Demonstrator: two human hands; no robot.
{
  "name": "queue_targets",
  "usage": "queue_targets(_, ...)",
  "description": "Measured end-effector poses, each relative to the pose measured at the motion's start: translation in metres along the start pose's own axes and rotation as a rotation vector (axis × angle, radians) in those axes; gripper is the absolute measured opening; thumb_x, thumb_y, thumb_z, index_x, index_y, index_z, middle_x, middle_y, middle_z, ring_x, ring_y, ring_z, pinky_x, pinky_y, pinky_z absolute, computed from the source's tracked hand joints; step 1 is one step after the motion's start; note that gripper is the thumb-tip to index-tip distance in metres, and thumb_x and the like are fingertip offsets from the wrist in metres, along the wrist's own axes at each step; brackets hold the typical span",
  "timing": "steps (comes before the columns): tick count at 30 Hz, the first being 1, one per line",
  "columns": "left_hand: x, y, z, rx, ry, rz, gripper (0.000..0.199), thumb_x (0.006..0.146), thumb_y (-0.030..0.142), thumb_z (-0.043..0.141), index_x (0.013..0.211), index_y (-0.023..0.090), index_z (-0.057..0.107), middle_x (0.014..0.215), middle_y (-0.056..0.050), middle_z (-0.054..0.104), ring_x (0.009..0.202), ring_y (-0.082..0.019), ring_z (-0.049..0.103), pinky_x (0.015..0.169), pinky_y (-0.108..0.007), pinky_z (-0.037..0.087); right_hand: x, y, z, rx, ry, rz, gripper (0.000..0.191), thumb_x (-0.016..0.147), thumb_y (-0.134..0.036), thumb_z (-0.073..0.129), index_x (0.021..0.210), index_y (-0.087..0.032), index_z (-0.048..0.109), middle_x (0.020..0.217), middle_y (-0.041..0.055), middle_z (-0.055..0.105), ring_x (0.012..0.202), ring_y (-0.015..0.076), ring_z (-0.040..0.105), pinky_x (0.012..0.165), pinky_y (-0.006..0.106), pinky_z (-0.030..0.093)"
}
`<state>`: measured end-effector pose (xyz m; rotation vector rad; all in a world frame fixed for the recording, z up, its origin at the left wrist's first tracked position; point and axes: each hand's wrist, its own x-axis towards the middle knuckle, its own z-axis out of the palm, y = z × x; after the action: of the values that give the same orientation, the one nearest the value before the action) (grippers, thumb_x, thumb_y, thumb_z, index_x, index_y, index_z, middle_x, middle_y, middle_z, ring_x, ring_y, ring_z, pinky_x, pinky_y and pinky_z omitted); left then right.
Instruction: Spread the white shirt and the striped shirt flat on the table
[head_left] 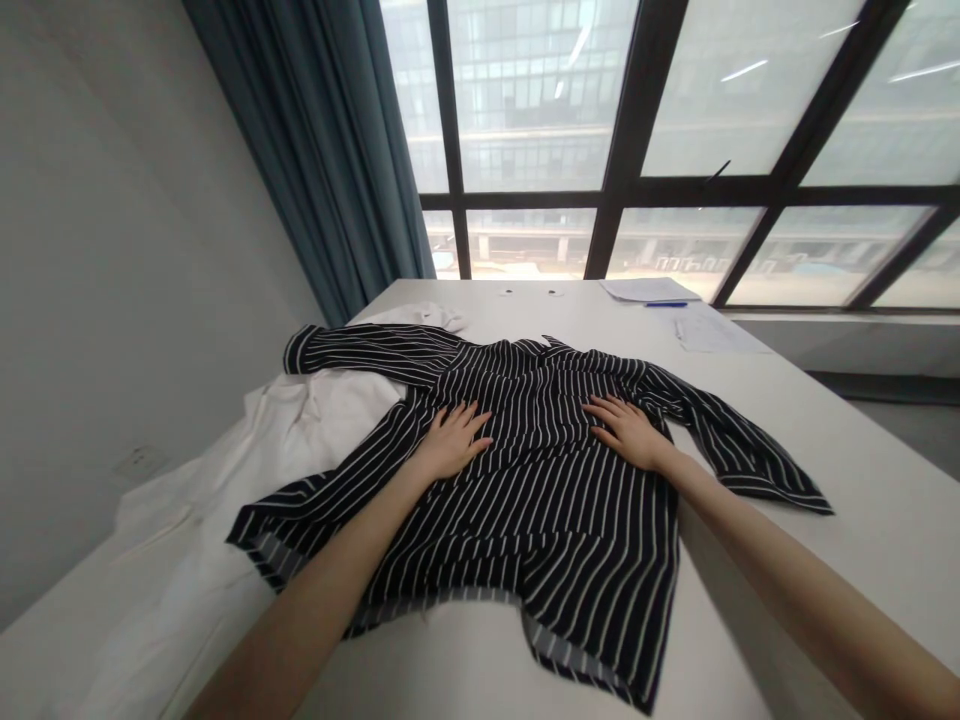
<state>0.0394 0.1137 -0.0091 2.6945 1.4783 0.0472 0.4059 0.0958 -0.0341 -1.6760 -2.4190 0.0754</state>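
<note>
Striped black-and-white fabric fills the near middle of your view: a dark shirt [525, 500] with thin white stripes lies spread flat on the white table [862, 480], its hem nearest you and its collar toward the window. Your two forearms reach out over the lower part of it. Your left hand [452, 440] lies palm down on the shirt's chest, left of centre, fingers spread and flat against the cloth, gripping nothing. Your right hand [626, 430] rests the same way a little right of centre, fingers fanned and pressed on the fabric, with a strip of shirt between the two hands. One sleeve runs off to the right across the bare tabletop; the other folds back at the upper left.

Under the shirt's left side, a white garment [225, 480] lies rumpled along the table's left edge. Farther back, near the far right of the table, sit some papers [649, 289] with a blue pen [666, 304] just beside them. Beyond that stand the dark-framed window [637, 190] and a teal curtain [322, 150] at its left.
</note>
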Motion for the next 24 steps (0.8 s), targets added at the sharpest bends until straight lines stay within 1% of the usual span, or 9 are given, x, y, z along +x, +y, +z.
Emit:
queue_targets(4,0.011,0.001,-0.004,0.015,0.019,-0.018,0.053,0.1,0.048,0.028,0.145,0.023,0.039,0.154,-0.012,0.033,0.143,-0.031,0.027,0.114,-0.055,0.017,0.014,0.008,-0.006,-0.004,-0.007,-0.028,0.049,0.098,-0.041,0.037,0.142,-0.024,0.046,0.153,0.0066,0.038,0.142,0.028,0.03,0.113,0.049,0.027)
queue_targets(7,0.01,0.006,-0.008,0.046,0.056,-0.031,0.05,0.1,0.043,0.033,0.143,0.02,0.043,0.152,-0.013,0.037,0.142,-0.032,0.029,0.115,-0.055,0.016,0.018,0.008,-0.009,-0.017,0.026,0.002,0.047,0.096,-0.04,0.041,0.139,-0.024,0.049,0.151,0.0095,0.041,0.14,0.0319,0.031,0.111,0.055,0.027)
queue_targets(10,-0.004,0.012,-0.012,0.086,0.097,-0.012,0.047,0.098,0.037,0.04,0.14,0.018,0.046,0.149,-0.013,0.042,0.141,-0.032,0.03,0.115,-0.054,0.019,0.007,-0.006,-0.013,-0.028,0.087,0.029,0.047,0.096,-0.037,0.041,0.14,-0.021,0.047,0.151,0.0128,0.04,0.141,0.0325,0.031,0.111,0.057,0.026)
queue_targets(12,-0.019,0.012,-0.016,0.105,0.138,0.023,0.043,0.097,0.034,0.043,0.138,0.02,0.049,0.147,-0.01,0.046,0.141,-0.03,0.032,0.114,-0.053,0.022,-0.012,-0.026,-0.018,0.009,0.13,0.014,0.047,0.096,-0.035,0.04,0.141,-0.02,0.044,0.151,0.0142,0.039,0.14,0.0302,0.033,0.111,0.055,0.028)
queue_targets(14,-0.038,0.007,-0.023,0.108,0.205,0.059,0.04,0.097,0.031,0.043,0.134,0.022,0.053,0.144,-0.008,0.05,0.14,-0.028,0.033,0.114,-0.051,0.024,-0.039,-0.052,-0.028,0.131,0.151,-0.038,0.045,0.097,-0.038,0.041,0.138,-0.02,0.046,0.149,0.014,0.041,0.138,0.028,0.035,0.112,0.052,0.03)
queue_targets(15,-0.048,0.002,-0.028,0.106,0.25,0.069,0.038,0.096,0.03,0.043,0.132,0.022,0.054,0.142,-0.008,0.052,0.14,-0.027,0.034,0.114,-0.05,0.025,-0.055,-0.066,-0.034,0.2,0.12,-0.053,0.043,0.097,-0.04,0.041,0.136,-0.022,0.048,0.149,0.0124,0.041,0.138,0.0269,0.035,0.112,0.051,0.03)
queue_targets(19,-0.089,-0.034,-0.045,0.071,0.407,0.007,0.04,0.095,0.034,0.039,0.128,0.018,0.056,0.134,-0.012,0.057,0.131,-0.028,0.044,0.11,-0.047,0.034,-0.118,-0.114,-0.055,0.403,-0.164,-0.12,0.037,0.093,-0.046,0.05,0.125,-0.029,0.056,0.146,0.0071,0.044,0.137,0.0259,0.036,0.112,0.049,0.032)
queue_targets(21,-0.108,-0.054,-0.05,0.045,0.427,-0.065,0.047,0.094,0.043,0.038,0.127,0.014,0.055,0.13,-0.015,0.058,0.125,-0.03,0.049,0.107,-0.048,0.037,-0.142,-0.127,-0.057,0.424,-0.246,-0.146,0.039,0.087,-0.047,0.06,0.123,-0.03,0.058,0.143,0.0069,0.048,0.136,0.0276,0.038,0.111,0.05,0.033)
queue_targets(24,-0.134,-0.074,-0.051,0.0,0.412,-0.197,0.063,0.089,0.061,0.037,0.119,0.009,0.057,0.12,-0.019,0.062,0.115,-0.033,0.055,0.102,-0.049,0.042,-0.164,-0.132,-0.048,0.406,-0.265,-0.153,0.037,0.083,-0.043,0.066,0.117,-0.03,0.06,0.14,0.0068,0.051,0.134,0.0291,0.04,0.11,0.052,0.033)
